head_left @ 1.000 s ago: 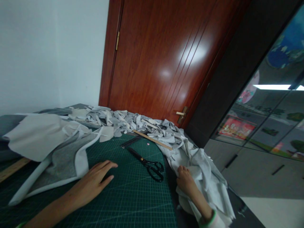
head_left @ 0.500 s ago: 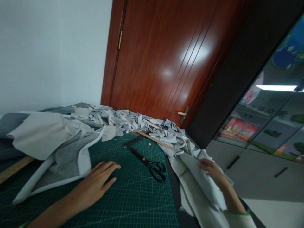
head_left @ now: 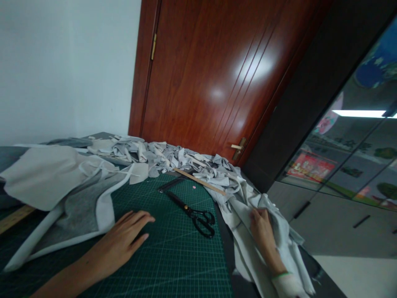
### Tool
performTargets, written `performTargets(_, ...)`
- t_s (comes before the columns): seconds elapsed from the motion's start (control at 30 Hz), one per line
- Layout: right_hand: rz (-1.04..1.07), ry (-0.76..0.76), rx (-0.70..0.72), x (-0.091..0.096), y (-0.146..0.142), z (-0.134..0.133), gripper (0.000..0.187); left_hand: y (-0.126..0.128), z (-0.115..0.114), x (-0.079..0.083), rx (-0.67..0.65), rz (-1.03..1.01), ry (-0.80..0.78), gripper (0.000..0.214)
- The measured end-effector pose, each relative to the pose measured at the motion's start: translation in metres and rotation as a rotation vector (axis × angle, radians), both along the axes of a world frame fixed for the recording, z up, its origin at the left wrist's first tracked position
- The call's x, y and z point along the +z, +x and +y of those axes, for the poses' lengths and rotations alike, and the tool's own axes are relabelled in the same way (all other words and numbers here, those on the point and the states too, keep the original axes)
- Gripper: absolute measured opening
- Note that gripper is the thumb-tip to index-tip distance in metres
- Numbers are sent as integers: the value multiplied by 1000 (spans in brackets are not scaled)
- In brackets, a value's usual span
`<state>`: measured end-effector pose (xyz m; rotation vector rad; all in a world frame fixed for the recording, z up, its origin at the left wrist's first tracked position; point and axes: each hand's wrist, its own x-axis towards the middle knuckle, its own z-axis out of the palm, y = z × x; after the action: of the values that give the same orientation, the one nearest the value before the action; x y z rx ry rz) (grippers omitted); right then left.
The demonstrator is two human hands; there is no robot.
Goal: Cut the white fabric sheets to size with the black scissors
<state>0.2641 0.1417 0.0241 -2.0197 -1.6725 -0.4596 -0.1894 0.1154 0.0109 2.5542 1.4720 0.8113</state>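
While the left hand [head_left: 132,232] lies over the green cutting mat [head_left: 176,265] at lower left of centre, fingers extended and holding nothing, the right hand [head_left: 262,223] is on the loose pale fabric [head_left: 288,252] at lower right, fingers curled; cannot tell if it grips the cloth. Fabric runs in long folds along the mat's right side, over the dark tabletop [head_left: 228,242]. Black scissors [head_left: 186,207] on mat, centre of frame, between both hands, touching neither; handles toward lower right. Small pink disc [head_left: 194,187] just above them. Thin wooden strip [head_left: 200,182] slants past the mat's far edge, against the scrap heap [head_left: 180,159] that spans the back. Left of frame: grey piece with white edging [head_left: 81,207] just beside left hand, pale cloth [head_left: 46,178] above it. Reddish-brown door [head_left: 198,82] upper centre, grey cabinet [head_left: 297,203] right.
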Motion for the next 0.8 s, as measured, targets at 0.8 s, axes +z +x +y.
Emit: performTargets(0.8, -171, -546, -14, 8, -68, -55, 33, -3, 0, 3, -41, 11, -83, 30)
